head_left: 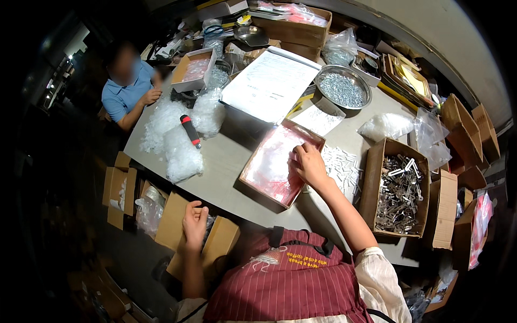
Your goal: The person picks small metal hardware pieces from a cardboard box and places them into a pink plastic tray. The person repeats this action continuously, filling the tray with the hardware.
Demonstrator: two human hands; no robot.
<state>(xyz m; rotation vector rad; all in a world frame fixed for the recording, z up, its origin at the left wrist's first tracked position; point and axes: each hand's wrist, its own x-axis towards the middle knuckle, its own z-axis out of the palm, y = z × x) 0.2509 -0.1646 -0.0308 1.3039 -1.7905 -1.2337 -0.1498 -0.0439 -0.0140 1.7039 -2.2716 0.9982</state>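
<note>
My right hand (pixel 309 163) reaches over the right side of a shallow cardboard box (pixel 252 161) of clear plastic bags with pink-red print (pixel 274 159). Its fingers are bent and pinched at a plastic bag; the fingertips are partly hidden. My left hand (pixel 195 223) hangs off the table's near edge, above open cardboard cartons. Its fingers are loosely curled, the thumb apart, and I see nothing held in it. Small white strip-shaped pieces (pixel 343 171) lie spread just right of the shallow box.
A carton of metal clips (pixel 401 194) stands at right. Beyond lie a metal bowl of small silver parts (pixel 343 87) and a clipboard with paper (pixel 269 83). A red-and-black tool (pixel 190 131) rests on bags of white pieces (pixel 183 156). Another person (pixel 126 89) sits at far left.
</note>
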